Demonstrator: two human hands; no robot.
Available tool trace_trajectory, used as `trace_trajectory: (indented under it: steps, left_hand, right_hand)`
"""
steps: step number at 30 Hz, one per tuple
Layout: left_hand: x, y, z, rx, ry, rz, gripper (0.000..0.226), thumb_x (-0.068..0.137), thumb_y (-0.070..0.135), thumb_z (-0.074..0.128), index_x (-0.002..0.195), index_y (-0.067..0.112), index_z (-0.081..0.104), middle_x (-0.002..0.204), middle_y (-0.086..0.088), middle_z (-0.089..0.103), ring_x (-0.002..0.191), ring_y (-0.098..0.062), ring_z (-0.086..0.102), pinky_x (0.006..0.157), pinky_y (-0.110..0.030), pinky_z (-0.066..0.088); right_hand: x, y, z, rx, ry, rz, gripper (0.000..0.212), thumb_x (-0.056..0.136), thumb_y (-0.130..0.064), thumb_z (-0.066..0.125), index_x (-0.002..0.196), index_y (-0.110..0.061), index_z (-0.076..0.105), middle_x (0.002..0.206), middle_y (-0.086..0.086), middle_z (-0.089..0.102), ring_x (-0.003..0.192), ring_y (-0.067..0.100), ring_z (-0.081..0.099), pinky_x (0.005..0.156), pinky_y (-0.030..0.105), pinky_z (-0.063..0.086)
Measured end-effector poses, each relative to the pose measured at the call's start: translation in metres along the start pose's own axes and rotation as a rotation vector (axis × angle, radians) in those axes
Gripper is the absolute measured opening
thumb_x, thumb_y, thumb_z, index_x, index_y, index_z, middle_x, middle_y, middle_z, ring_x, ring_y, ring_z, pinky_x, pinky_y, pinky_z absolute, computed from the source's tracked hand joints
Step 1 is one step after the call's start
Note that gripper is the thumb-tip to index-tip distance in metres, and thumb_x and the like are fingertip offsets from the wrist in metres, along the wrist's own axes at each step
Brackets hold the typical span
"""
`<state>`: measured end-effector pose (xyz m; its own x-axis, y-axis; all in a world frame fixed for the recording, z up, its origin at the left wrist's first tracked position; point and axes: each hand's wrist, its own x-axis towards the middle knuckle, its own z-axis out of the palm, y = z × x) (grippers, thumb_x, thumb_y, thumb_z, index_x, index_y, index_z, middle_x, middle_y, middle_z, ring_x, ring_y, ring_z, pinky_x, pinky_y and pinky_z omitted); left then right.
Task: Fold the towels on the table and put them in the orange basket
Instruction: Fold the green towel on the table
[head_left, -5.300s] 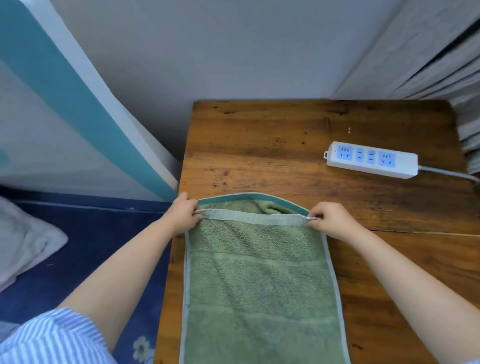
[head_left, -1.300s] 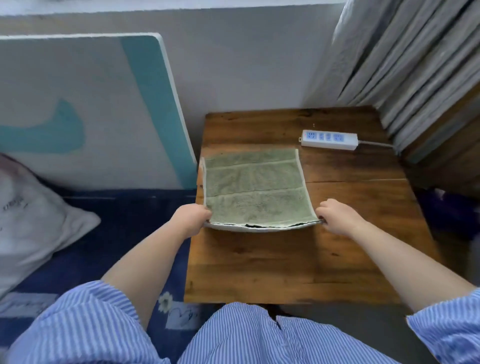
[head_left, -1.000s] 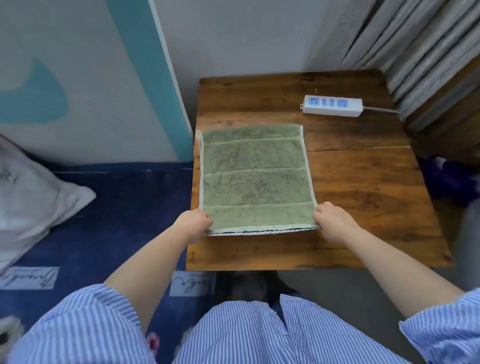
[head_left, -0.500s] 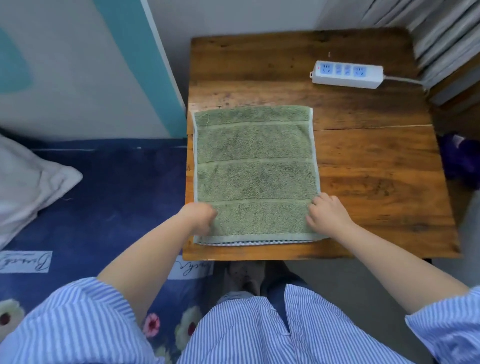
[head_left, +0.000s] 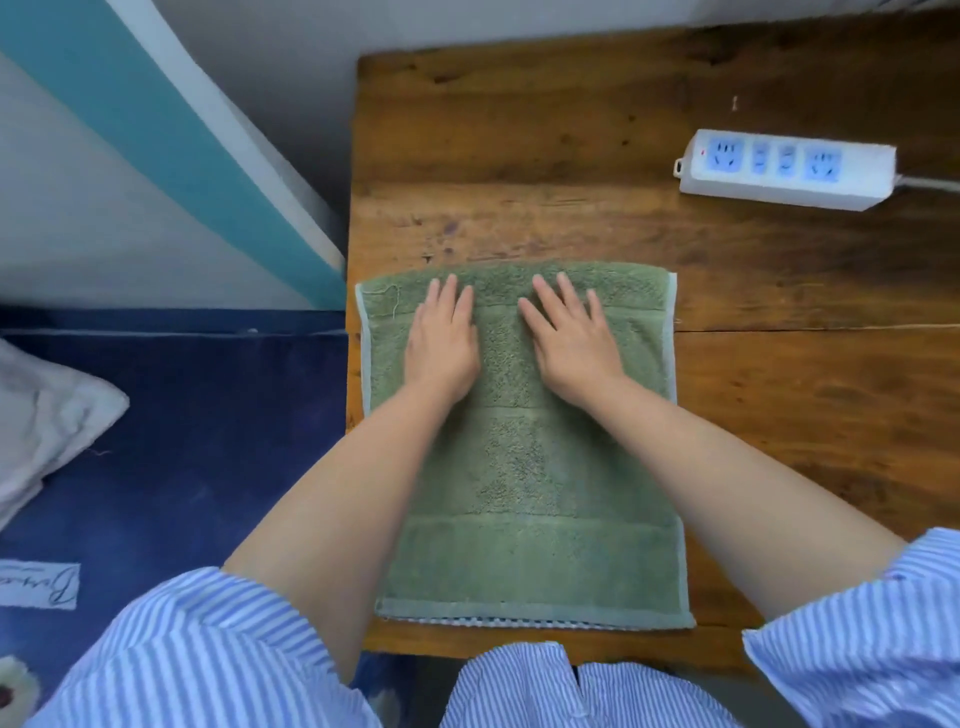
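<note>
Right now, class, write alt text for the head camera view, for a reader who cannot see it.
Two bare hands, left hand and right hand, press flat with fingers spread on the far half of a folded green towel lying on a wooden table. A white power strip sits at the table's far right, apart from the towel. No orange basket is in view.

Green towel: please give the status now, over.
Left hand and right hand open, flat on the green towel. Towel folded, lying on the table. Orange basket not in view. Power strip apart from the towel.
</note>
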<state>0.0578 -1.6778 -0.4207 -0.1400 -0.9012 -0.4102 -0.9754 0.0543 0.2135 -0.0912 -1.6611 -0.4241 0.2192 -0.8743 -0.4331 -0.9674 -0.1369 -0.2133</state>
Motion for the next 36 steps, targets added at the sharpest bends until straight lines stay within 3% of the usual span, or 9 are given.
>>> trace_trajectory:
  steps: [5,9,12,16,24,26,30,33,36]
  left_hand:
    - [0.029,-0.016,0.009,0.122,-0.054,0.032,0.057,0.1,0.035,0.025,0.149,0.015,0.005,0.158,-0.001,-0.002,0.146,-0.02,-0.005,0.118,-0.037,0.0]
    - [0.032,-0.05,0.01,0.208,-0.055,0.016,0.078,0.088,0.058,0.018,0.149,0.011,0.003,0.158,-0.004,-0.002,0.146,-0.022,-0.005,0.117,-0.039,-0.002]
    - [0.035,-0.067,0.005,0.199,-0.059,-0.039,0.086,0.081,0.058,0.016,0.149,0.008,0.003,0.158,-0.008,-0.003,0.146,-0.025,-0.006,0.118,-0.039,-0.002]
    - [0.036,-0.07,0.003,0.209,-0.07,-0.075,0.081,0.092,0.056,0.032,0.149,0.008,-0.001,0.157,-0.01,-0.008,0.146,-0.026,-0.01,0.117,-0.043,-0.005]
    - [0.004,-0.04,-0.003,0.363,-0.07,0.019,0.076,0.094,0.054,0.027,0.149,0.013,-0.004,0.156,-0.015,-0.012,0.145,-0.028,-0.012,0.115,-0.048,-0.008]
    - [-0.024,-0.028,0.011,0.344,-0.085,0.188,0.071,0.095,0.051,0.03,0.149,0.011,0.006,0.157,-0.016,-0.001,0.146,-0.028,-0.001,0.116,-0.047,-0.002]
    - [-0.084,-0.027,0.047,0.403,-0.129,0.531,0.064,0.081,0.048,0.032,0.121,0.008,0.061,0.126,-0.017,0.06,0.116,-0.032,0.058,0.093,-0.053,0.045]
    - [-0.123,-0.035,0.068,0.434,-0.238,0.626,0.064,0.079,0.05,0.032,0.117,0.009,0.065,0.12,-0.015,0.064,0.111,-0.03,0.063,0.099,-0.042,0.041]
    - [-0.158,-0.047,0.083,0.43,-0.259,0.641,0.07,0.076,0.058,0.032,0.117,0.01,0.063,0.117,-0.016,0.066,0.109,-0.031,0.063,0.099,-0.044,0.032]
  right_hand:
    - [0.04,0.016,0.002,-0.064,-0.015,-0.094,0.054,0.098,-0.04,0.019,0.148,-0.024,0.004,0.157,-0.004,-0.005,0.145,0.017,-0.008,0.115,0.04,-0.012]
    - [0.04,0.043,0.008,-0.082,0.044,-0.069,0.074,0.08,-0.054,-0.005,0.147,-0.023,0.007,0.157,-0.005,0.003,0.145,0.016,-0.001,0.109,0.032,-0.016]
    - [0.03,0.075,0.005,-0.046,0.089,0.034,0.082,0.075,-0.055,-0.005,0.147,-0.02,0.013,0.157,-0.001,0.008,0.145,0.019,0.003,0.11,0.032,-0.011]
    - [0.008,0.107,-0.002,0.007,0.07,0.169,0.086,0.073,-0.056,-0.003,0.147,-0.016,0.012,0.157,0.002,0.006,0.145,0.021,0.001,0.116,0.039,-0.003]
    - [-0.015,0.097,0.001,0.024,0.127,0.313,0.066,0.089,-0.043,0.015,0.148,-0.014,0.004,0.157,0.008,-0.004,0.145,0.026,-0.005,0.115,0.047,-0.004]
    - [-0.042,0.09,0.013,0.056,0.185,0.318,0.067,0.087,-0.042,0.013,0.147,-0.012,0.01,0.156,0.012,0.004,0.145,0.029,0.002,0.115,0.049,0.0]
    - [-0.106,0.075,0.058,0.045,0.167,0.195,0.061,0.087,-0.034,0.025,0.138,-0.001,0.036,0.145,0.024,0.035,0.134,0.041,0.032,0.106,0.061,0.018]
    - [-0.151,0.064,0.091,-0.034,0.151,0.018,0.046,0.093,-0.032,0.025,0.128,-0.004,0.039,0.131,0.025,0.052,0.126,0.035,0.035,0.105,0.058,0.025]
    - [-0.193,0.054,0.112,-0.084,0.053,-0.168,0.055,0.098,-0.042,0.006,0.125,-0.007,0.038,0.134,0.02,0.048,0.125,0.029,0.03,0.109,0.046,0.011]
